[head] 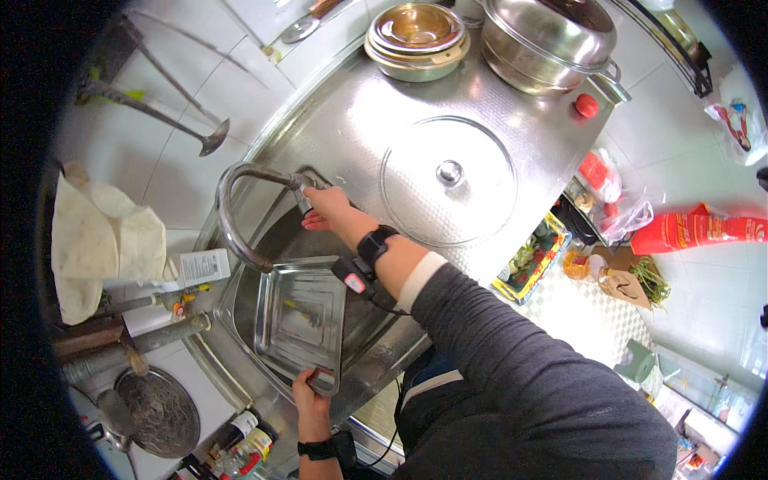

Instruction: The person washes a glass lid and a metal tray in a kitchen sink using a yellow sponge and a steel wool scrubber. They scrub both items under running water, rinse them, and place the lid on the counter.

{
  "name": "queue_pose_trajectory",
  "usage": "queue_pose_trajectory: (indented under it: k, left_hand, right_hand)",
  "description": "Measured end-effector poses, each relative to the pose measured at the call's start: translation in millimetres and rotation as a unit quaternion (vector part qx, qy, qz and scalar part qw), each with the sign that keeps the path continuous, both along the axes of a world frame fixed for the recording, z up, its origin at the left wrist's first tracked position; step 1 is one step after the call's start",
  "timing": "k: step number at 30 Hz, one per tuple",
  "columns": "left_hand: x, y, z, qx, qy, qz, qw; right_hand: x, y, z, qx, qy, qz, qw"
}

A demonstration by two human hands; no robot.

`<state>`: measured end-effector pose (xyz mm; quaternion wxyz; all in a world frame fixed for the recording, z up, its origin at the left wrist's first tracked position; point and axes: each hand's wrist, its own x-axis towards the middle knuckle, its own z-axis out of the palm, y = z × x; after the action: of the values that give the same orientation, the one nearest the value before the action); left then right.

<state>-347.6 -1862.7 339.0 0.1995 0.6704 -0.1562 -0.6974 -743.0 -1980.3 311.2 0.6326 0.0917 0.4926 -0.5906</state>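
Observation:
My left hand [312, 396] grips the near rim of a rectangular stainless steel tray [300, 330], which is held tilted over the metal sink [366, 327]. On the handle of the faucet [223, 207] rests my right hand [327, 209], thumb on top and fingers extended below it. The curved spout ends just above the tray's upper left corner. Whether water runs from it I cannot tell. A round glass lid [449, 180] with a metal knob lies on the steel drainboard [348, 114], beyond my right wrist.
Stacked bowls [417, 42] and a lidded steamer pot [549, 45] stand at the drainboard's back. A small red object [586, 105] lies beside the pot. Left of the sink are a dark round pan [157, 414], bottles [243, 450] and a hanging cloth [108, 240]. A basket of vegetables [531, 258] stands rightward.

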Motion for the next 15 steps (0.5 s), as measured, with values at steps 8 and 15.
queue_pose_trajectory:
  k: [8,15]
  left_hand:
    - [-94.5,-0.6,20.8,-0.026,-0.066,-0.029,0.997]
    - [7.3,1.0,-6.4,-0.005,-0.005,0.056,0.998]
  right_hand:
    - [-58.3,-24.6,-128.4,-0.092,0.360,0.026,0.928]
    - [32.7,-14.4,-41.3,-0.038,0.638,0.285,0.714]
